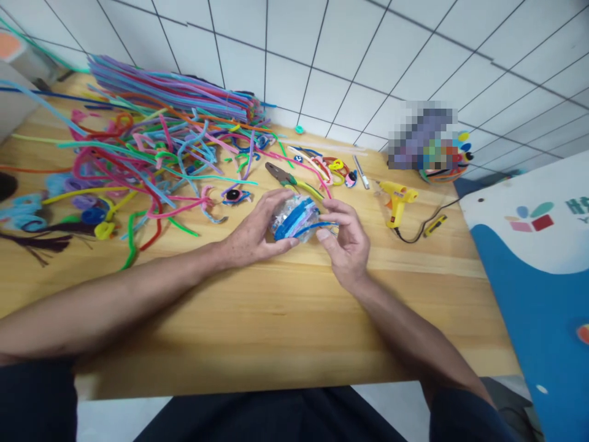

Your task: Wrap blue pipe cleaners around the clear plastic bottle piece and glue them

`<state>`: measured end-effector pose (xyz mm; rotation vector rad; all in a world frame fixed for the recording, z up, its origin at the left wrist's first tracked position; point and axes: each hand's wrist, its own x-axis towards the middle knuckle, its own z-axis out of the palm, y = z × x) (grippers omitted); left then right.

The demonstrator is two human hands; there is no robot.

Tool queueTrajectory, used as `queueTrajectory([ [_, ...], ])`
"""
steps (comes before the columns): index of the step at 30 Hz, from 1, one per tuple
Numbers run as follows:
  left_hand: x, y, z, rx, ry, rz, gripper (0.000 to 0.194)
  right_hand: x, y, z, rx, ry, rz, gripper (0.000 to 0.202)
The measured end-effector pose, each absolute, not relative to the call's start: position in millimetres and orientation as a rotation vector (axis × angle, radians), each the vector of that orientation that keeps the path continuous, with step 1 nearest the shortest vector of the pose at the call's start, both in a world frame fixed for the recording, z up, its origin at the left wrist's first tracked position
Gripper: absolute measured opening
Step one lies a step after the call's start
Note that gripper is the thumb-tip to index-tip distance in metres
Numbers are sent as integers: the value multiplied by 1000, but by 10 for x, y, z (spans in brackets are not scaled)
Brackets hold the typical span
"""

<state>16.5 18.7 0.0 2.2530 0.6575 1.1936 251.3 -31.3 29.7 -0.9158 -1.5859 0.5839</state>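
Observation:
My left hand is wrapped around a clear, shiny rounded object with blue and lilac pipe cleaners bound across it. Whether it is a ball or a small bottle, I cannot make out. On its right side my right hand pinches the loose ends of the pipe cleaners between thumb and fingers. Both hands hover over the wooden table's middle. Just beyond them lie pliers with green and yellow handles. A small blue piece with a black round centre rests left of the hands.
Tangled pipe cleaners cover the table's left side, with a thick bundle along the tiled wall. A yellow glue gun with a black cord, a yellow cutter and a blue-white board are to the right.

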Motion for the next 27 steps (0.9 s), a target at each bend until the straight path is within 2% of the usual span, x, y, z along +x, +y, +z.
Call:
queueTrajectory([
  [6, 165, 189, 2, 2255, 661, 1188, 87, 2515, -252, 307, -958, -1544, 585, 5],
  [27, 203, 180, 18, 2269, 599, 1200, 88, 2488, -174, 243, -1024, -1402, 819, 10],
])
